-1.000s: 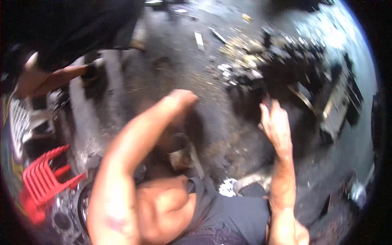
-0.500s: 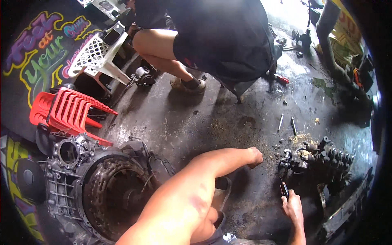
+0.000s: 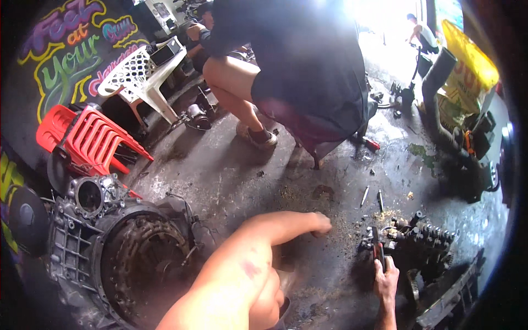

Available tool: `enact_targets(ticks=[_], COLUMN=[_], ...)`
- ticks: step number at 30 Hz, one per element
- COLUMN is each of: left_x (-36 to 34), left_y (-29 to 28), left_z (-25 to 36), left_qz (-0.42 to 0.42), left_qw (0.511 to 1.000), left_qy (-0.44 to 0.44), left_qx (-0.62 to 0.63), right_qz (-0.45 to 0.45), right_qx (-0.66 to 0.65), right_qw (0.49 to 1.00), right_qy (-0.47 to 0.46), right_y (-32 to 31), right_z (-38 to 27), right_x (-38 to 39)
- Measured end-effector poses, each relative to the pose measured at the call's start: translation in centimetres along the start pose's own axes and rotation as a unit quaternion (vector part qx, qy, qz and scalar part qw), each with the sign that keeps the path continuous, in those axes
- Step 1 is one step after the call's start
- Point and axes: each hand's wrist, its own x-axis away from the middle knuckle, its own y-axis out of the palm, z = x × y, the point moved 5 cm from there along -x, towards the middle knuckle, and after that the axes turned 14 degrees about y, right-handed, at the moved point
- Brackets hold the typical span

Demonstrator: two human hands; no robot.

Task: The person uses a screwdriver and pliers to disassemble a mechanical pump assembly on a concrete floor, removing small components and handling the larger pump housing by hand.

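My left arm reaches in from the lower edge, bent at the elbow, and my left hand (image 3: 320, 224) hangs over the floor with its fingers curled; whatever is inside them is hidden. My right hand (image 3: 386, 275) is closed around a slim tool (image 3: 378, 251) with a red-and-black handle and a dark, flat end pointing away from me. Just beyond that tool lies a dark metal engine part (image 3: 423, 236) with a row of round fittings. Two thin metal rods (image 3: 380, 201) lie on the floor behind it, near pale crumbs.
A large round metal housing (image 3: 66, 247) stands at the left. Behind it are stacked red plastic chairs (image 3: 99, 137) and a white plastic chair (image 3: 137, 82). Another person (image 3: 308, 71) crouches ahead. A bent pipe (image 3: 434, 93) and a yellow sack (image 3: 467, 60) are at the far right.
The view has tilted up and shifted. My right hand and the tool have moved forward, closer to the engine part. My left hand keeps its curled shape.
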Motion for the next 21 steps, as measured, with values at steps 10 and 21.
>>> enact_targets(ticks=[10,21], left_x=[3.2,-4.7], left_y=[-8.8,-6.4], left_z=[-1.9,0.9], left_qz=[0.104,0.130], left_qw=[0.993,0.991], left_qy=[-0.062,0.030], left_qx=[0.006,0.030], right_qz=[0.079,0.128], right_qx=[-0.002,0.020], right_qw=[0.965,0.951], right_qy=[-0.251,-0.279], right_y=[-2.7,-6.1], right_z=[-23.8,-34.3], right_x=[-3.6,1.9])
